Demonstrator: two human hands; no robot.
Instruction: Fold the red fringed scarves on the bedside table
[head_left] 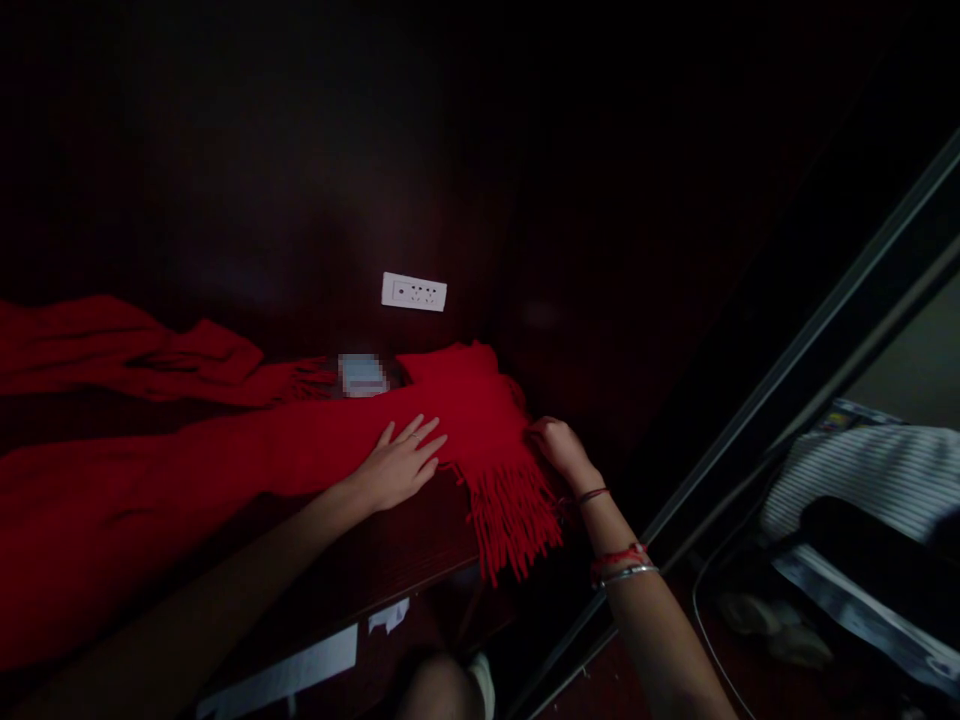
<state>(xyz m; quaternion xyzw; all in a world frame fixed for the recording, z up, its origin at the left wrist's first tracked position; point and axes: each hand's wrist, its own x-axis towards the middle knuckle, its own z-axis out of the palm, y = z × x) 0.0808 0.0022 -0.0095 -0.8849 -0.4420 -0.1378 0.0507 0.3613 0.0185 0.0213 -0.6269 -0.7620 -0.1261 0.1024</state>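
Note:
A long red scarf with a fringed end lies spread across a dark wooden shelf. My left hand rests flat on the scarf, fingers stretched out and slightly apart. My right hand is closed on the scarf's right edge just above the fringe, which hangs over the shelf's front. Red and silver bracelets circle my right wrist.
A white wall socket sits on the dark back panel. A small blurred card lies behind the scarf. A sliding door frame runs diagonally at right, with striped fabric beyond it. White labels stick to the shelf's front edge.

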